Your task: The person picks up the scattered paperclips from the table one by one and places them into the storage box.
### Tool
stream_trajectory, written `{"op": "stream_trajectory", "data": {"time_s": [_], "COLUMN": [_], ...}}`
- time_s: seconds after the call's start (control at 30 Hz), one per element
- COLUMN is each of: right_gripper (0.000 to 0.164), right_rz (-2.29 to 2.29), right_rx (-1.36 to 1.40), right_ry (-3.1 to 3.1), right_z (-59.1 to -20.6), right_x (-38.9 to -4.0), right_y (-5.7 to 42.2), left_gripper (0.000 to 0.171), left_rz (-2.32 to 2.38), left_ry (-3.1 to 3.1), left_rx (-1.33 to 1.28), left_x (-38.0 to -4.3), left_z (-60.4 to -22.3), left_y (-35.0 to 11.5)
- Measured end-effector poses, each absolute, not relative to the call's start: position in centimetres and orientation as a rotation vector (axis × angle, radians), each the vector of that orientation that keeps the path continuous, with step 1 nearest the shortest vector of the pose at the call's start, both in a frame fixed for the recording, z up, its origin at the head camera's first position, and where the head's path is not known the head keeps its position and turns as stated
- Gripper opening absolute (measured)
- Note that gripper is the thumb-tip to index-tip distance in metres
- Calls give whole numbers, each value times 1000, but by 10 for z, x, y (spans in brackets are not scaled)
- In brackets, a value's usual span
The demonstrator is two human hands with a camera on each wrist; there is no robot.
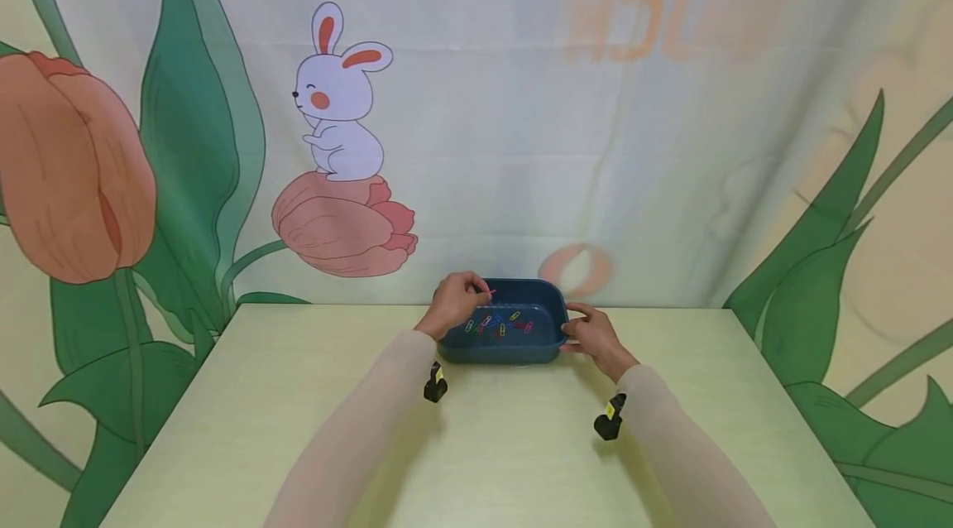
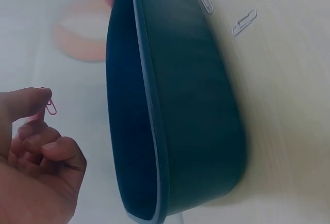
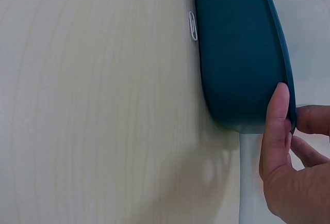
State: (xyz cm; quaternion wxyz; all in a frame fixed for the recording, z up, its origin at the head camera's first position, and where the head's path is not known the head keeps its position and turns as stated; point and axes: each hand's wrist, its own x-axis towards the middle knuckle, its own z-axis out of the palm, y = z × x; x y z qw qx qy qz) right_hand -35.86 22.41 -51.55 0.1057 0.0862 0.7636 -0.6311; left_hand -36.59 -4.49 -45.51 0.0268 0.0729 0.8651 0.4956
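A dark blue plastic bin stands near the table's back edge, with several coloured paper clips on its floor. My left hand is over the bin's left side, pinching a pink paper clip between thumb and forefinger. In the left wrist view the other fingers curl toward the palm. At the opposite end, my right hand grips the bin's rim, thumb and fingers on either side of the wall, as the right wrist view shows. The bin's inside is mostly hidden in both wrist views.
Two pale paper clips, one a white clip, lie on the wooden table close to the bin's front wall. Behind the table hangs a printed curtain with a rabbit and tulips. Small black cameras are strapped to both wrists.
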Motion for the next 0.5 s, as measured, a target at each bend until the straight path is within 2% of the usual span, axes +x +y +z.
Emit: {"op": "stream_trajectory", "data": {"time_s": [0.2,0.4,0.5], "right_gripper": [55,55,55], "right_rz": [-1862,-1858,-1858], "right_rx": [245,250,245], "right_ry": [2251,2253,2258], "right_z": [-517,-514,-513], "right_x": [-359,-357,-357], "right_y": [223,223,223], "left_gripper": [12,43,50], "left_rz": [1573,1527,1512], "left_ry": [2654,2640,2650], "left_rx": [181,189,202], "left_x": [-373,-376,-375], "left_z": [-459,-463,-462], "left_y": [-47,-50,-52]}}
